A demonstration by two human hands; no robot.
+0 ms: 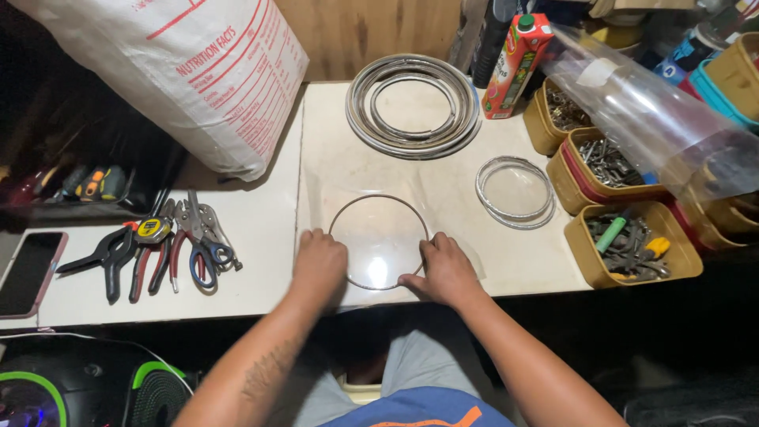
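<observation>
A thin metal wire ring (378,198) lies flat on the white tabletop (443,190) in front of me. My left hand (319,263) rests on the ring's left side, fingers curled over the wire. My right hand (443,269) presses on the ring's lower right side, fingertips on the wire. A stack of larger metal rings (413,105) lies farther back. A smaller stack of rings (515,192) sits to the right.
Pliers, cutters and a tape measure (162,251) lie at the left, beside a phone (30,271). A big white sack (190,71) stands at the back left. Yellow tubs of hardware (632,241), a clear plastic bag (656,119) and a red carton (515,63) crowd the right.
</observation>
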